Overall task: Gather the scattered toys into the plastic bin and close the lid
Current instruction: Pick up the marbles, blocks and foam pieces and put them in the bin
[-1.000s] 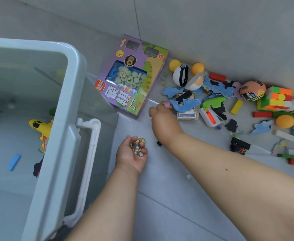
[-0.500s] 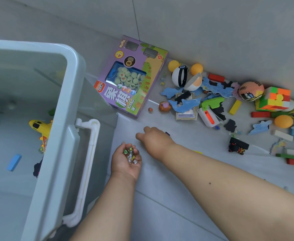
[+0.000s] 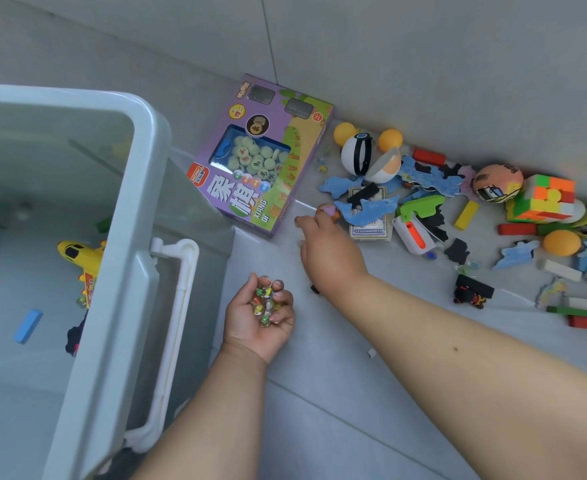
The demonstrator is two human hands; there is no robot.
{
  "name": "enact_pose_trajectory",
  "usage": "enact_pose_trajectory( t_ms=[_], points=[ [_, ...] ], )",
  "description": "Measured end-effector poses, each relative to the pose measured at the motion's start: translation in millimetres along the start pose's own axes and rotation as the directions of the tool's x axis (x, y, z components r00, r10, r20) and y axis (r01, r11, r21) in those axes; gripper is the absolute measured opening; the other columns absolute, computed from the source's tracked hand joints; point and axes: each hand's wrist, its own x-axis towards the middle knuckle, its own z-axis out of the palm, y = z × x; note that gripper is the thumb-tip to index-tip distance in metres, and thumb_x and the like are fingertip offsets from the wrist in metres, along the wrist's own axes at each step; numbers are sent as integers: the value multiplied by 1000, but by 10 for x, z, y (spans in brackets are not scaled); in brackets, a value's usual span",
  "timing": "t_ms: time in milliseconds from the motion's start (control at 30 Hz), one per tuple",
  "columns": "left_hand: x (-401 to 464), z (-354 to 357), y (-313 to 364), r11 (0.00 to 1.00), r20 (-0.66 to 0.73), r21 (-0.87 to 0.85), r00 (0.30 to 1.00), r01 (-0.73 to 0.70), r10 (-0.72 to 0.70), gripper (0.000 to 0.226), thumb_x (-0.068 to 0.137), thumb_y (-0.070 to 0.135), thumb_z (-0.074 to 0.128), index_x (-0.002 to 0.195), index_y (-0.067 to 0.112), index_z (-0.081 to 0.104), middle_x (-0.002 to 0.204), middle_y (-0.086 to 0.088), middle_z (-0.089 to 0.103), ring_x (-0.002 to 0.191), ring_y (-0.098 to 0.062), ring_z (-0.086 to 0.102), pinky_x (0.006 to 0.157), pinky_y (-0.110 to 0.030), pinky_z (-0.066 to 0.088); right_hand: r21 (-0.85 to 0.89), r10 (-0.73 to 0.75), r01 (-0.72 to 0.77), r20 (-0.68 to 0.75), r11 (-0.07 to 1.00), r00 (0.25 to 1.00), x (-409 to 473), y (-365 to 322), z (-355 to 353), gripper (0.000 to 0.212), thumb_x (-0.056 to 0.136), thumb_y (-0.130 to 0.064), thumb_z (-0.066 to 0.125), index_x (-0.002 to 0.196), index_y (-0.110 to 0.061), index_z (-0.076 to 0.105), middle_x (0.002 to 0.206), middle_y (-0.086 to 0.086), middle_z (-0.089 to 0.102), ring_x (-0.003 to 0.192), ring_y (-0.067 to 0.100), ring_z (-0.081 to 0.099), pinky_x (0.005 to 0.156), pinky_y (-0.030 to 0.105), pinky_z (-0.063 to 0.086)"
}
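1. The bin is sitting at nine o'clock, holding a toy airplane.
2. The game box is lying at twelve o'clock, right of the bin.
3. The card deck is lying right of the box, under puzzle pieces.
4. The cube is resting at three o'clock by the wall.

The left hand lies palm up on the grey floor, its curled fingers cupping a heap of glass marbles. The right hand reaches out over the floor, fingertips at a small marble beside the purple chess box. The open plastic bin stands at the left; a yellow toy plane and a blue block lie inside it. Scattered toys, among them a colour cube and an orange ball, crowd the wall at the right.
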Motion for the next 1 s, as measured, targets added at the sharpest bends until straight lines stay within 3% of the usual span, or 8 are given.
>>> enact_pose_trajectory(
  t_ms=[100, 333, 500, 600, 733, 833, 900, 1000],
  points=[
    [-15, -10, -44, 1000, -66, 14, 998, 7, -6, 31, 83, 30, 53, 59, 12, 57, 65, -2, 51, 46, -12, 50, 33, -13, 28, -145, -47, 71, 163, 987, 986, 174, 13, 35, 45, 87, 4, 41, 131, -5, 38, 133, 17, 36, 116, 33, 43, 70, 37, 37],
    [-33, 2, -46, 994, -218, 94, 973, -56, 75, 36, 93, 27, 47, 62, 13, 60, 65, -2, 56, 51, -14, 54, 43, -15, 34, -135, -75, 109, 235, 985, 969, 289, -25, 133, 38, 85, 9, 41, 122, -2, 49, 123, 18, 45, 111, 32, 47, 76, 36, 41],
    [59, 105, -77, 982, -184, 185, 980, -42, 77, 26, 93, 25, 44, 74, 17, 60, 66, -1, 62, 61, -15, 59, 52, -19, 42, 331, -173, 164, -2, 929, 985, -133, -188, 50, 17, 77, -11, 60, 93, -9, 62, 96, 12, 59, 90, 32, 57, 71, 36, 47],
    [35, 206, -188, 980, -51, 201, 998, -12, 23, 42, 94, 23, 36, 69, 14, 68, 75, -5, 66, 73, -17, 68, 72, -27, 52, 324, -296, 329, -149, 887, 944, -486, -230, 54, 11, 74, -23, 60, 79, -13, 63, 82, 4, 60, 79, 27, 58, 61, 33, 50],
    [28, 344, -353, 978, -2, 205, 999, 35, -36, 30, 86, 29, 50, 64, 13, 61, 70, -5, 60, 62, -17, 59, 45, -18, 44, 412, 93, 71, -365, 909, 926, -669, 168, 43, 19, 78, -27, 50, 81, -13, 62, 82, 4, 57, 75, 23, 56, 63, 26, 39],
    [57, 387, -485, 968, -27, 234, 996, 91, -87, 35, 85, 31, 52, 56, 13, 58, 66, -3, 54, 51, -13, 50, 36, -14, 28, 379, 410, -235, -491, 895, 769, -760, 755, 40, 22, 77, -23, 48, 85, -8, 62, 85, 11, 59, 79, 30, 57, 71, 29, 40],
    [70, 411, -574, 956, -44, 269, 992, 122, -114, 42, 91, 32, 48, 55, 13, 59, 66, -4, 54, 50, -13, 50, 37, -13, 27, 362, 567, -438, -473, 823, 674, -818, 1140, -6, 25, 76, -18, 57, 95, -3, 62, 95, 17, 58, 90, 36, 55, 77, 37, 43],
    [70, 443, -703, 942, -65, 297, 988, 156, -143, 42, 91, 31, 48, 56, 12, 59, 66, -4, 53, 50, -14, 50, 37, -13, 28, 320, 711, -636, -259, 702, 654, -867, 1539, -111, 45, 77, -16, 70, 117, -3, 53, 118, 20, 48, 106, 38, 48, 88, 40, 41]
  ],
)
